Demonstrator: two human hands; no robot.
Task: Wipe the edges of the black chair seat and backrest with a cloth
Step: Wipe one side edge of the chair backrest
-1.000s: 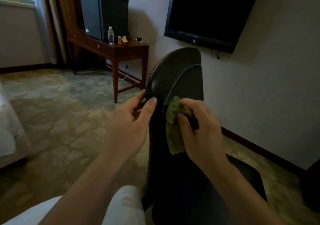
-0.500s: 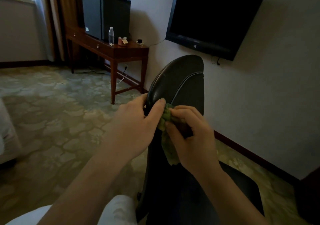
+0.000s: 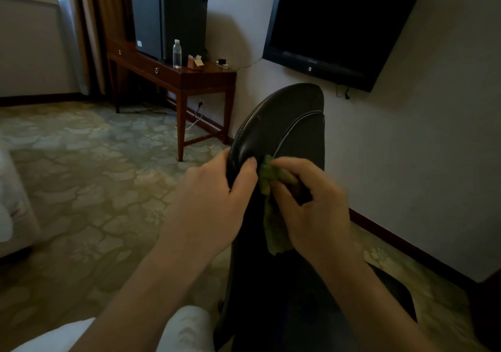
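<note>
A black leather chair stands in front of me, its backrest (image 3: 282, 124) seen edge-on with a pale piping line running down it. The seat (image 3: 390, 292) shows dark at the lower right. My left hand (image 3: 217, 200) clasps the backrest's left edge, thumb on the front face and fingers behind. My right hand (image 3: 311, 210) pinches a green cloth (image 3: 271, 210) against the backrest beside the piping, right next to my left thumb. The cloth's loose end hangs below my fingers.
A wooden desk (image 3: 189, 77) against the wall carries a water bottle (image 3: 177, 53) and dark panels (image 3: 168, 21). A black TV (image 3: 336, 23) hangs on the wall above the chair. Patterned carpet (image 3: 81, 175) spreads to the left. My white-clad knee (image 3: 184, 330) is at the bottom.
My left hand has closed its grip round the backrest's edge. My right hand has slid the cloth left and up the backrest until it touches my left thumb.
</note>
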